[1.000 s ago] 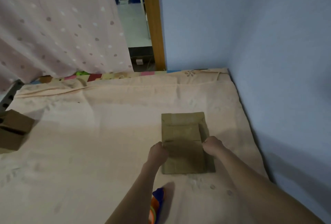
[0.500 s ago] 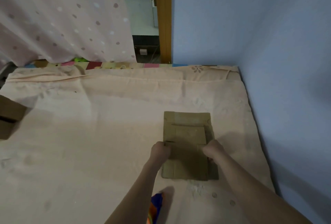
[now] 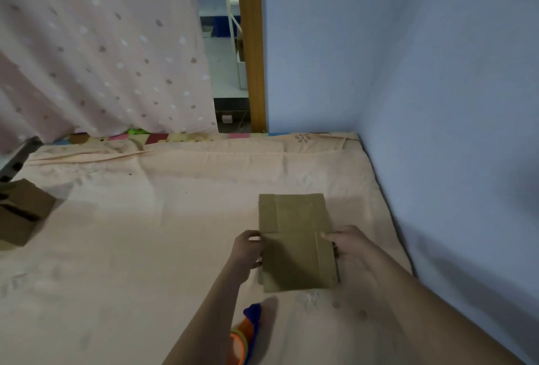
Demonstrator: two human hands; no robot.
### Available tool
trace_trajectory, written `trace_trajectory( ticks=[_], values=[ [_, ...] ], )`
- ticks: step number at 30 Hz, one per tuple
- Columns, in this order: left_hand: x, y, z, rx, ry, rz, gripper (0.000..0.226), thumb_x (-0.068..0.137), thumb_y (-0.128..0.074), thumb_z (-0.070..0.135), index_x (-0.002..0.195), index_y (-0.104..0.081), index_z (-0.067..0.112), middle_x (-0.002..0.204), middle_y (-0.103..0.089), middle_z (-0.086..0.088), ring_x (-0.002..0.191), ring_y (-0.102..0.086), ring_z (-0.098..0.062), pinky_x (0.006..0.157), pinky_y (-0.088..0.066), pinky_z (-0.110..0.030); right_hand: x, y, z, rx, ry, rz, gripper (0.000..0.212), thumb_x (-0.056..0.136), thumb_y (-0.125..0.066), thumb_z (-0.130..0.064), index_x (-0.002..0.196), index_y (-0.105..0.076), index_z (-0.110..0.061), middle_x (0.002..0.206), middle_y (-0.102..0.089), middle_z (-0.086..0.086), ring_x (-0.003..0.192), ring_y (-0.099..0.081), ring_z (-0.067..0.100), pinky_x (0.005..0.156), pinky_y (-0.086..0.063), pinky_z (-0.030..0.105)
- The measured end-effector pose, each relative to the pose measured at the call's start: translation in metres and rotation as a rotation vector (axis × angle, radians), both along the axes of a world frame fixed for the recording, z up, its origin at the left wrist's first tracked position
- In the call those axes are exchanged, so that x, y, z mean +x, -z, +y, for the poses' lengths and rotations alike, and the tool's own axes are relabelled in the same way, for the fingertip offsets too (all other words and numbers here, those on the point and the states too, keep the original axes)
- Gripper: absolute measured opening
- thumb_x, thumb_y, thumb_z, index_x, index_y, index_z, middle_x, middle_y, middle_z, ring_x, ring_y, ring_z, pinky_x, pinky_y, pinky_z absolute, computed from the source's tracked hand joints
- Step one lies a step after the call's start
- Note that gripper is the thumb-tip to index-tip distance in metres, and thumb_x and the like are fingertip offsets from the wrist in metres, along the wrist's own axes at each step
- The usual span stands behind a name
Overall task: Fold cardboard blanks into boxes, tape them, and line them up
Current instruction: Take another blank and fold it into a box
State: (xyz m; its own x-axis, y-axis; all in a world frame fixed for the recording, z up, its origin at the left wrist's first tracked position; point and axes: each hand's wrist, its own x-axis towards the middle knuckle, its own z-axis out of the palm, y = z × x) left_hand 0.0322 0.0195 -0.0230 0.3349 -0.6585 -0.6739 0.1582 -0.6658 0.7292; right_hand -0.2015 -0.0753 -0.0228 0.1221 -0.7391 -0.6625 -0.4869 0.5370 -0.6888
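Hands, left (image 3: 248, 249) and right (image 3: 347, 245), pinch flat blank (image 3: 296, 243) on bed (image 3: 145, 233); soft bedding risks crooked folds

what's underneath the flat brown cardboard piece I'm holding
The flat brown cardboard blank, gripped at its sides by the left hand and right hand, lies over the peach bedsheet. Whatever sits directly beneath it is covered.

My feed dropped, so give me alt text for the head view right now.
Both hands hold a flat cardboard blank by its side edges on a peach bedsheet, the left hand on its left edge and the right hand on its right. A folded box sits far left; a tape dispenser lies below the left forearm.
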Motion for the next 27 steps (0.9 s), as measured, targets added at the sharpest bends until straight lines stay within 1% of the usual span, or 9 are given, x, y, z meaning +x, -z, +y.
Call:
trace_trajectory(
  ticks=[4, 6, 8, 11, 13, 17, 21, 24, 27],
  values=[
    [-0.015, -0.021, 0.033, -0.058, 0.03, 0.025, 0.026, 0.095, -0.058, 0.002, 0.119, -0.057, 0.012, 0.107, -0.063, -0.011, 0.099, -0.062, -0.028, 0.074, -0.057, -0.039, -0.017, -0.023, 0.03, -0.118, 0.047, -0.061, 0.026, 0.088, -0.077, -0.025, 0.103, -0.065, -0.007, 0.101, -0.073, 0.01, 0.092, -0.071, 0.026, 0.082, -0.06, 0.042],
    [-0.023, -0.024, 0.048, -0.077, 0.046, 0.019, 0.029, 0.095, -0.057, -0.001, 0.122, -0.056, 0.007, 0.108, -0.064, -0.014, 0.097, -0.064, -0.029, 0.071, -0.059, -0.039, -0.023, -0.033, 0.047, -0.183, 0.063, -0.064, 0.027, 0.086, -0.078, -0.024, 0.101, -0.061, -0.01, 0.1, -0.069, 0.007, 0.092, -0.068, 0.024, 0.074, -0.059, 0.039],
    [-0.035, -0.025, 0.065, -0.084, 0.066, 0.025, 0.032, 0.094, -0.058, -0.001, 0.126, -0.055, 0.004, 0.109, -0.064, -0.015, 0.096, -0.065, -0.029, 0.074, -0.06, -0.041, -0.031, -0.046, 0.068, -0.2, 0.023, -0.11, 0.016, 0.088, -0.077, -0.021, 0.1, -0.068, -0.015, 0.098, -0.072, 0.002, 0.089, -0.069, 0.018, 0.066, -0.055, 0.028],
    [-0.048, -0.024, 0.088, -0.081, 0.074, 0.024, 0.041, 0.094, -0.062, 0.007, 0.133, -0.051, 0.007, 0.11, -0.066, -0.016, 0.097, -0.067, -0.031, 0.082, -0.059, -0.045, -0.047, -0.054, 0.092, -0.314, -0.008, -0.079, 0.008, 0.09, -0.075, -0.018, 0.096, -0.076, -0.014, 0.095, -0.076, 0.002, 0.085, -0.071, 0.015, 0.07, -0.055, 0.025],
    [-0.051, -0.025, 0.099, -0.075, 0.098, -0.073, 0.051, 0.092, -0.065, 0.011, 0.14, -0.046, 0.011, 0.112, -0.065, -0.014, 0.1, -0.064, -0.03, 0.087, -0.056, -0.044, -0.055, -0.054, 0.104, -0.385, -0.011, -0.046, 0.003, 0.09, -0.073, -0.016, 0.091, -0.076, -0.015, 0.092, -0.076, 0.003, 0.085, -0.071, 0.016, 0.073, -0.057, 0.027],
    [-0.051, -0.037, 0.111, -0.173, 0.244, -0.433, 0.065, 0.088, -0.071, 0.014, 0.145, -0.042, 0.019, 0.128, -0.061, -0.006, 0.112, -0.061, -0.027, 0.087, -0.055, -0.039, -0.063, -0.056, 0.123, -0.541, -0.183, 0.101, 0.003, 0.088, -0.074, -0.019, 0.085, -0.074, -0.019, 0.087, -0.073, -0.004, 0.085, -0.068, 0.013, 0.069, -0.049, 0.024],
    [-0.068, -0.041, 0.115, -0.264, 0.404, -0.505, 0.071, 0.085, -0.074, 0.015, 0.146, -0.04, 0.028, 0.128, -0.057, 0.002, 0.114, -0.057, -0.024, 0.087, -0.05, -0.033, -0.065, -0.042, 0.145, -0.63, -0.357, 0.273, 0.005, 0.093, -0.07, -0.025, 0.093, -0.073, -0.023, 0.088, -0.071, -0.007, 0.084, -0.066, 0.013, 0.077, -0.055, 0.032],
    [-0.087, -0.028, 0.126, -0.267, 0.465, -0.52, 0.056, 0.084, -0.071, 0.008, 0.135, -0.054, 0.023, 0.122, -0.063, 0.001, 0.108, -0.062, -0.023, 0.084, -0.052, -0.031, -0.067, -0.031, 0.166, -0.645, -0.424, 0.324, 0.014, 0.095, -0.067, -0.028, 0.106, -0.074, -0.024, 0.098, -0.072, -0.006, 0.091, -0.066, 0.015, 0.076, -0.051, 0.029],
    [-0.101, -0.007, 0.145, -0.286, 0.447, -0.59, 0.022, 0.085, -0.062, 0.001, 0.106, -0.067, 0.008, 0.105, -0.069, -0.006, 0.093, -0.065, -0.02, 0.068, -0.048, -0.02, -0.071, -0.023, 0.183, -0.658, -0.471, 0.332, 0.019, 0.095, -0.067, -0.026, 0.112, -0.074, -0.022, 0.103, -0.072, -0.004, 0.093, -0.066, 0.015, 0.074, -0.045, 0.027]
  ],
)
